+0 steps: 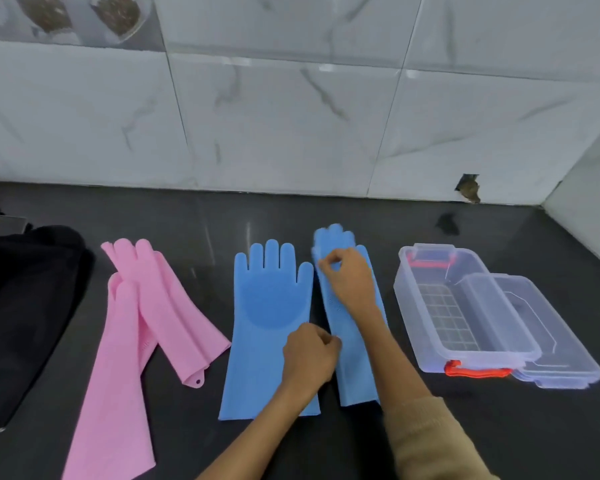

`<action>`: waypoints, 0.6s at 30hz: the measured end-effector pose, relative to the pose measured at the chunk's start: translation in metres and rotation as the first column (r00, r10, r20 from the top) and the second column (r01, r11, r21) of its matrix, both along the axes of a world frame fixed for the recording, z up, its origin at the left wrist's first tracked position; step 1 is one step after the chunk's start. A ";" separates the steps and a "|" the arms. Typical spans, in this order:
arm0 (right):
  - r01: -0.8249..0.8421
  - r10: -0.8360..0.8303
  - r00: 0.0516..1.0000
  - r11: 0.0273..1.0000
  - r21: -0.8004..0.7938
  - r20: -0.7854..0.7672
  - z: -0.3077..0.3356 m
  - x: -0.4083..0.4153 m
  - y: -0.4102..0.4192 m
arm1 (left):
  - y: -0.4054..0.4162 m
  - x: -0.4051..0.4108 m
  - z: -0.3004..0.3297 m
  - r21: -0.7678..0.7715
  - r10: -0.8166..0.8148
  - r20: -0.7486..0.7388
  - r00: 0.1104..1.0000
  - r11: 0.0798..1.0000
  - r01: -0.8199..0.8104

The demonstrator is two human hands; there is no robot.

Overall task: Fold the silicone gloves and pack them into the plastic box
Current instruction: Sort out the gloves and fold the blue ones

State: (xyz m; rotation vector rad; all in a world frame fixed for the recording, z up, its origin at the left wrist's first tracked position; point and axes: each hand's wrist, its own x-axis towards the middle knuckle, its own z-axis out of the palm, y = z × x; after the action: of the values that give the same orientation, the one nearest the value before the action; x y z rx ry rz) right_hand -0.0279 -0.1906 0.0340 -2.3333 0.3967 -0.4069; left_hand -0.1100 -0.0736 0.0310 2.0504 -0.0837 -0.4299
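Observation:
Two blue silicone gloves lie on the dark counter. The flat blue glove (264,306) lies palm up in the middle. Right of it, the second blue glove (352,372) is folded narrow along its length. My right hand (350,278) pinches its left edge near the fingers. My left hand (309,355) pinches the same glove's left edge lower down, near the cuff half. Two pink gloves (142,306) lie crossed at the left. The clear plastic box (426,306) with red latches stands open at the right.
The box's clear lid (555,341) leans against the box's right side. A black cloth or bag (25,306) covers the far left of the counter. A marble-tiled wall (291,116) rises behind, with a corner wall at the right.

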 end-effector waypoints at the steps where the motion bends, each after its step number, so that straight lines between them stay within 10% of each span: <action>1: -0.039 0.039 0.998 0.999 -0.003 -0.047 -0.009 0.000 0.007 | 0.004 0.002 -0.004 0.025 0.008 -0.005 1.000 1.000 -0.008; 5: -0.048 0.048 0.999 0.999 0.003 -0.017 -0.019 -0.004 0.015 | 0.011 0.005 -0.008 0.073 0.032 -0.025 0.999 0.997 -0.031; 12: 0.399 -0.401 0.907 0.916 -0.035 -0.130 -0.017 -0.032 -0.028 | 0.008 0.000 -0.008 0.183 0.026 0.053 0.998 0.983 -0.035; 18: 0.245 -0.185 0.935 0.954 0.173 -0.301 -0.022 -0.039 -0.039 | 0.009 0.004 -0.010 0.309 0.010 0.072 0.997 0.950 -0.032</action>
State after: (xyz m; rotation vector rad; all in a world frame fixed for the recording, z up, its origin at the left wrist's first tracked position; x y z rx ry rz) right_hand -0.0666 -0.2296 0.0124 -2.1504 0.8017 -0.1243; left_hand -0.1059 -0.0646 0.0209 2.3749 -0.0371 -0.3761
